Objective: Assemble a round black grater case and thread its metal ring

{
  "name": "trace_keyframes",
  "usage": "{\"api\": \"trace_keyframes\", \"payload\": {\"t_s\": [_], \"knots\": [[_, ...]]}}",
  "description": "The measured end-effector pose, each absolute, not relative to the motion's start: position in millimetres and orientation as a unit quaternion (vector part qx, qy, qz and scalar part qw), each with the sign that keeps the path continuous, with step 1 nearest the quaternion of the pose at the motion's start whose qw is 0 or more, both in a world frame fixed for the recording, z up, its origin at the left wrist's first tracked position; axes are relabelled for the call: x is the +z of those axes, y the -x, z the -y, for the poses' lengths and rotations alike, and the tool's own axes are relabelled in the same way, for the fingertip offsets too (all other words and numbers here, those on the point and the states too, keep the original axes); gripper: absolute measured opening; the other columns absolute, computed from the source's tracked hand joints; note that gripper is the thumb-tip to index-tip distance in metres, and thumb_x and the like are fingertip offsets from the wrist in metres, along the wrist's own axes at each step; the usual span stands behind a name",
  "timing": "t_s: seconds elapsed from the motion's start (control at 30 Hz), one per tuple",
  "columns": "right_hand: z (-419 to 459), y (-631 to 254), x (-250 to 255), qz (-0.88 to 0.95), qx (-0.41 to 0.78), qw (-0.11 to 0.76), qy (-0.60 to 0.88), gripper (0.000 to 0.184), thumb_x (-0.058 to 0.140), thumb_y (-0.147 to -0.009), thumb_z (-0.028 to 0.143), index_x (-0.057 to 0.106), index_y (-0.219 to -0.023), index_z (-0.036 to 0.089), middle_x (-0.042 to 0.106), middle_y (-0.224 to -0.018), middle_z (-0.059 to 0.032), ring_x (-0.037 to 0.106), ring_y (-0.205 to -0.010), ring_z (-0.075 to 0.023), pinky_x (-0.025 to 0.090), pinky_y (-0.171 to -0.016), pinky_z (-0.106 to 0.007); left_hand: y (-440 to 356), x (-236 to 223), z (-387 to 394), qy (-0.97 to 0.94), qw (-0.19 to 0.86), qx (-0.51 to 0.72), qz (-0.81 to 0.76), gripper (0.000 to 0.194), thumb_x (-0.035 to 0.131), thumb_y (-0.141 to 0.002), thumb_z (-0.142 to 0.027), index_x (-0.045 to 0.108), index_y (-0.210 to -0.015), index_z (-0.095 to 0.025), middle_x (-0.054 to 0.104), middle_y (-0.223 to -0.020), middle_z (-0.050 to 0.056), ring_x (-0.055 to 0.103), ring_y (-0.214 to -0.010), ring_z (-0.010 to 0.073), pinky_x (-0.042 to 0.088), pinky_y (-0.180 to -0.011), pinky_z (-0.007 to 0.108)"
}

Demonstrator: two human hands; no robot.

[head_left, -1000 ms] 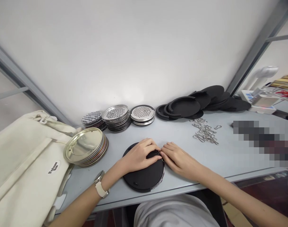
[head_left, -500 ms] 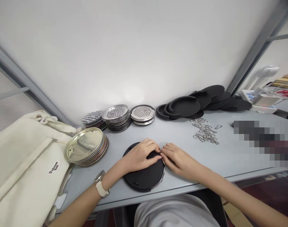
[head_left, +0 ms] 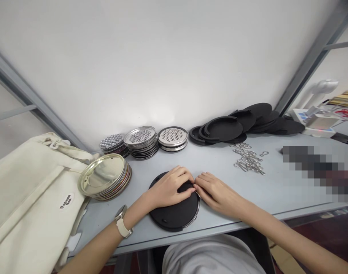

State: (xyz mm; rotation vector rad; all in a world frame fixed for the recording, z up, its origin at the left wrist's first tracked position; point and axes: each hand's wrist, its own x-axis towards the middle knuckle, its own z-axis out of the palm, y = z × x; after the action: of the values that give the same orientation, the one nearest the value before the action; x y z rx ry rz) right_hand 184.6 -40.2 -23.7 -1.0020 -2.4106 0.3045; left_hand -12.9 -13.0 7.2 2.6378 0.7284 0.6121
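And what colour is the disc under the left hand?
The disc is black on top; the head view shows it best.

We see open tabletop (head_left: 273, 198) right of our right hand (head_left: 216, 192), up to the carabiner clips (head_left: 249, 161). A narrower lane runs between our left hand (head_left: 168, 189) and the stacked perforated metal discs (head_left: 142, 141). Gold metal discs (head_left: 102, 177) and a canvas bag (head_left: 34, 205) block the left; overlapping black discs (head_left: 223, 129) line the wall (head_left: 174, 68).
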Motion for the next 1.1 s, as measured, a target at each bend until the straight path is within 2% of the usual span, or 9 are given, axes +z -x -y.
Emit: {"api": "trace_keyframes", "payload": {"t_s": [0.4, 0.6, 0.8, 0.9, 1.1], "knots": [[42.1, -184.7, -21.9, 0.887, 0.1, 0.238, 0.384, 0.019, 0.034, -0.093, 0.019, 0.048, -0.082, 0.019, 0.053, -0.077, -0.0046, 0.047, -0.073, -0.0187, 0.04, -0.075, -0.036, 13.9, 6.0, 13.1, -0.932, 0.133, 0.2, -0.27, 0.009, 0.053, -0.087, -0.023, 0.051, -0.094, -0.018, 0.055, -0.094, 0.004, 0.051, -0.091, 0.0175, 0.042, -0.085, 0.03], [42.1, -184.7, -21.7, 0.888, 0.101, 0.243, 0.378, 0.017, 0.035, -0.093, 0.018, 0.05, -0.086, 0.019, 0.055, -0.079, -0.0056, 0.048, -0.074, -0.0191, 0.041, -0.075, -0.036, 13.9, 6.1, 12.7, -0.936, 0.134, 0.2, -0.258, 0.011, 0.051, -0.089, -0.025, 0.051, -0.097, -0.018, 0.058, -0.092, 0.004, 0.053, -0.091, 0.0184, 0.042, -0.086, 0.033], [39.2, -186.2, -27.8, 0.888, 0.102, 0.246, 0.375, 0.019, 0.032, -0.094, 0.019, 0.051, -0.092, 0.018, 0.058, -0.084, -0.0075, 0.051, -0.077, -0.0203, 0.042, -0.079, -0.039, 13.5, 7.4, 14.3, -0.931, 0.143, 0.215, -0.258, 0.019, 0.051, -0.088, -0.023, 0.049, -0.106, -0.018, 0.059, -0.099, 0.006, 0.054, -0.095, 0.0201, 0.043, -0.087, 0.034], [37.6, -186.8, -30.3, 0.889, 0.104, 0.251, 0.369, 0.021, 0.031, -0.095, 0.019, 0.053, -0.097, 0.018, 0.059, -0.086, -0.0086, 0.053, -0.079, -0.0211, 0.043, -0.08, -0.04, 13.7, 6.3, 14.1, -0.932, 0.144, 0.213, -0.255, 0.018, 0.05, -0.089, -0.024, 0.05, -0.106, -0.018, 0.06, -0.098, 0.006, 0.055, -0.095, 0.0204, 0.043, -0.087, 0.035], [38.3, -186.2, -26.2, 0.885, 0.118, 0.241, 0.379, 0.024, 0.031, -0.096, 0.02, 0.054, -0.094, 0.017, 0.06, -0.084, -0.0081, 0.053, -0.078, -0.0207, 0.042, -0.079, -0.04, 14.6, 4.8, 12.5, -0.931, 0.147, 0.215, -0.256, 0.016, 0.054, -0.088, -0.024, 0.051, -0.102, -0.018, 0.06, -0.096, 0.005, 0.055, -0.093, 0.0185, 0.043, -0.088, 0.033]]}}
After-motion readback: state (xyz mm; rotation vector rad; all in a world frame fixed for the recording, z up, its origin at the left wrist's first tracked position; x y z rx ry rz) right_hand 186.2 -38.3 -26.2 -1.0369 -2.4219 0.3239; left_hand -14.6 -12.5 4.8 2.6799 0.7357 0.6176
